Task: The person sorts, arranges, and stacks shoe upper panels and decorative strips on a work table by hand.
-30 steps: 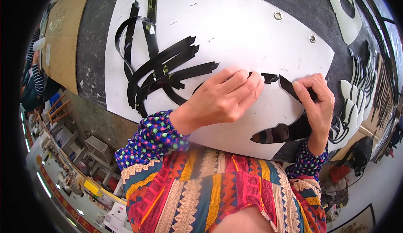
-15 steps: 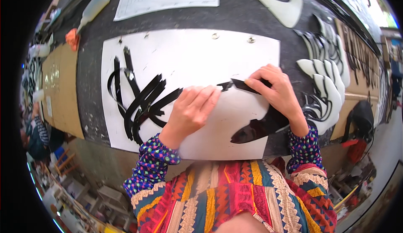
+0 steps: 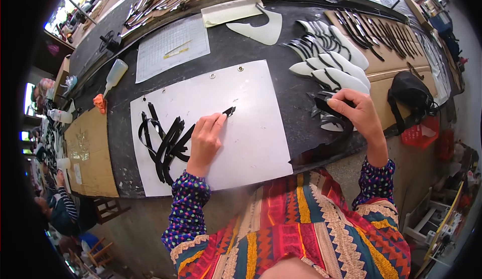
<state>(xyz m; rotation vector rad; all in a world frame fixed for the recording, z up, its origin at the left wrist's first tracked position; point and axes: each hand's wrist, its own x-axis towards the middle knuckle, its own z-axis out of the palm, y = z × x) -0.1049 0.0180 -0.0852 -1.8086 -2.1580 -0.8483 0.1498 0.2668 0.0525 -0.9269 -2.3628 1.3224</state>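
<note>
My left hand (image 3: 205, 139) lies on a white sheet (image 3: 251, 148), its fingers closed over a thin black strip. That strip's end (image 3: 229, 112) sticks out past the fingertips. Beside this hand, several black strips (image 3: 168, 151) lie crossed and curled in a loose pile. Off the sheet to the right, my right hand (image 3: 359, 110) pinches a black curved strap (image 3: 326, 107) between thumb and fingers. Its glossy dark length (image 3: 321, 148) appears to bend back below the hand toward the sheet's edge. White curved shoe-upper-like pieces with black edging (image 3: 334, 70) sit just beyond the right hand.
A ruled paper (image 3: 173, 45) with a yellow-handled tool, a squeeze bottle (image 3: 116, 73) and an orange rag (image 3: 100, 103) lie farther back. Cardboard (image 3: 90, 153) is at left. On the right are dark strips on cardboard (image 3: 376, 33), a black bag (image 3: 410, 98) and a red basket (image 3: 420, 132).
My right hand has moved right, off the white sheet, carrying the black strap away from the strip under my left hand. My left hand stays on its strip. The view has turned right.
</note>
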